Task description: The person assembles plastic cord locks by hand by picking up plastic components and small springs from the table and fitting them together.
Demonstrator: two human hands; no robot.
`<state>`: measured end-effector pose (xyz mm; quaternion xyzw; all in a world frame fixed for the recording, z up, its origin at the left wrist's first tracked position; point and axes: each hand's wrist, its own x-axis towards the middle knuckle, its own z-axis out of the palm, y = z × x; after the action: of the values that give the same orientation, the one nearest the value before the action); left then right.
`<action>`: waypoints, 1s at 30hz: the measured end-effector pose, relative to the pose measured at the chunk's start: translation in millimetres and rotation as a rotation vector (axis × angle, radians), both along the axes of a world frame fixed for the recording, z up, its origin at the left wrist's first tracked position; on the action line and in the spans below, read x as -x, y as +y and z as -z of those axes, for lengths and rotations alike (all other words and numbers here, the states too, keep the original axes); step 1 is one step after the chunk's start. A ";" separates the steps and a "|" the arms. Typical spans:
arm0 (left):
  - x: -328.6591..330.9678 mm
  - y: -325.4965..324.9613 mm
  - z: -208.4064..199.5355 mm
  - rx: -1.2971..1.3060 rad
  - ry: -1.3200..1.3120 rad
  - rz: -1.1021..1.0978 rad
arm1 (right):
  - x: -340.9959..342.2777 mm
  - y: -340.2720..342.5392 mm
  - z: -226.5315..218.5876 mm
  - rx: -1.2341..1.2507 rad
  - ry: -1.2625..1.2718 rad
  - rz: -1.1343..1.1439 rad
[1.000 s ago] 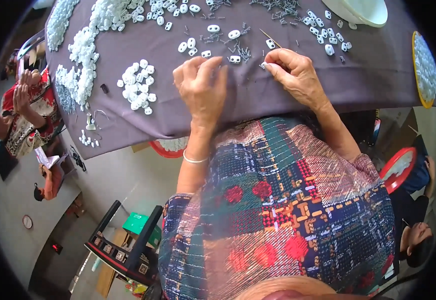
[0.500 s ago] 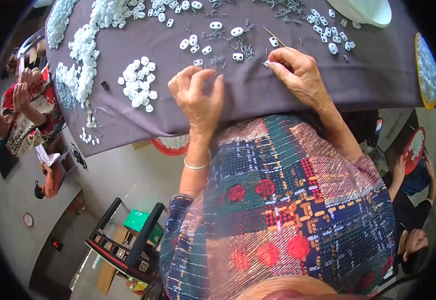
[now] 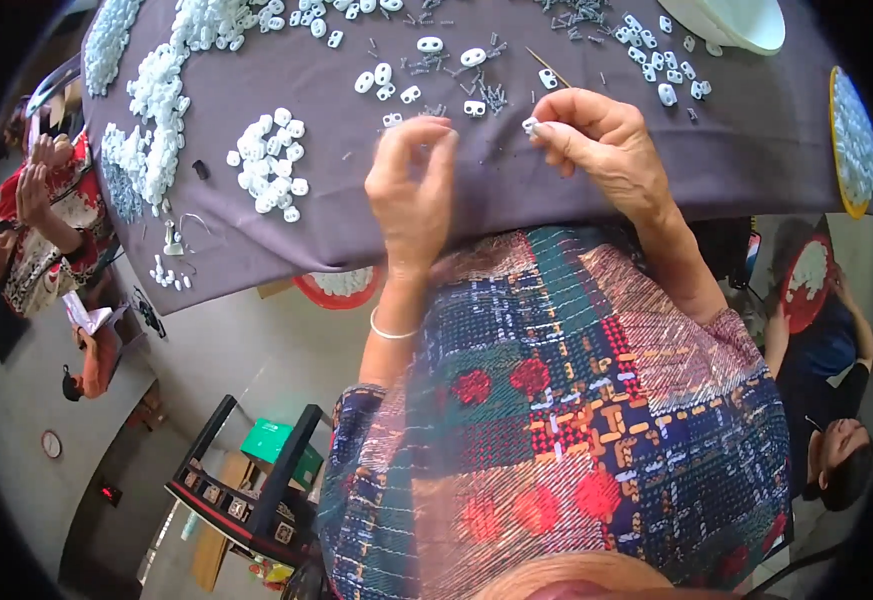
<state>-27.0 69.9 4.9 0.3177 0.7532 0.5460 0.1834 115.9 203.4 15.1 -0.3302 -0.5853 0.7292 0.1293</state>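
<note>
My right hand pinches a small white plastic piece between thumb and fingertips, above the dark tablecloth. To its left, my left hand has thumb and forefinger brought close together, their tips slightly blurred. Whether something small sits between them is hidden. Just beyond the left fingertips lie small grey screws and a white two-hole piece. More white oval two-hole pieces and a pile of screws are scattered farther off. A thin brown stick lies beyond my right hand.
White pieces form a cluster at left and a long heap behind it. A white bowl stands far right, near a yellow-rimmed tray. Below the table edge sits a red basin. Other people sit left and right.
My left hand has moved a little right, its thumb and forefinger drawing closer together. My right hand keeps hold of the white piece, turned slightly. The person at right has shifted a red tray.
</note>
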 end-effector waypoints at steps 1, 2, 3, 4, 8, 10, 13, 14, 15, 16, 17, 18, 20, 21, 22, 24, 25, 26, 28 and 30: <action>-4.5 -0.5 -8.6 -0.076 -0.419 -0.007 | 1.9 0.4 -2.6 0.061 0.029 -0.022; -6.1 -1.9 -9.2 -0.074 -0.421 -0.011 | 4.8 -0.6 -5.0 0.123 0.060 -0.046; -7.5 -3.1 -9.1 -0.086 -0.530 -0.016 | 7.7 -2.6 -5.7 0.126 0.057 -0.049; -8.4 -4.5 -8.9 -0.097 -0.640 -0.020 | 10.7 -4.8 -5.9 0.175 0.063 -0.076; -16.3 -5.7 -11.9 -0.079 -0.686 -0.077 | 14.8 -15.0 -6.1 0.246 0.051 -0.098; -15.9 -9.7 3.0 -0.024 -0.411 -0.090 | 15.6 -14.5 -1.3 0.230 0.028 -0.093; -12.4 -11.7 2.0 0.062 0.213 0.074 | 7.4 -3.3 6.7 0.049 -0.016 -0.011; -11.2 -10.9 0.0 0.080 0.579 0.239 | 3.5 2.0 7.9 0.051 -0.016 -0.009; -13.9 -11.8 -0.4 0.083 0.505 0.309 | 0.1 4.8 10.6 0.057 -0.009 0.002; -15.8 -11.9 1.5 0.079 0.497 0.310 | -3.0 6.8 12.6 0.063 -0.002 0.013; -16.4 -13.4 2.8 0.091 0.537 0.441 | -4.1 6.5 12.4 0.065 -0.006 0.014; -17.6 -14.7 5.0 0.103 0.578 0.573 | -4.4 5.6 11.9 0.071 -0.001 0.013; -18.3 -16.2 14.3 0.097 0.621 0.624 | -4.8 3.1 11.5 0.080 0.007 0.014; -17.5 -16.7 15.7 0.094 0.612 0.617 | -4.6 1.6 12.4 0.076 0.000 0.009; -16.6 -17.1 16.1 0.091 0.603 0.609 | -4.7 0.2 13.2 0.072 -0.007 0.003; -15.7 -16.4 15.5 0.087 0.592 0.603 | -6.0 -0.7 15.0 0.088 -0.009 0.015; -15.0 -16.3 14.9 0.081 0.580 0.594 | -6.4 -0.6 15.8 0.102 -0.013 0.025; -14.0 -17.4 15.0 0.086 0.579 0.593 | -7.3 0.0 17.6 0.107 -0.014 0.023; -9.9 -21.1 13.9 0.022 0.420 0.458 | -8.4 1.8 20.3 0.113 0.002 0.016; -11.5 -29.9 -2.5 0.070 0.158 0.295 | -9.4 2.6 20.2 0.133 0.001 0.013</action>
<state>-15.5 40.1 7.4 0.4603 0.7291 0.4598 0.2126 125.3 206.1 -5.1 -0.3414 -0.5332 0.7659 0.1120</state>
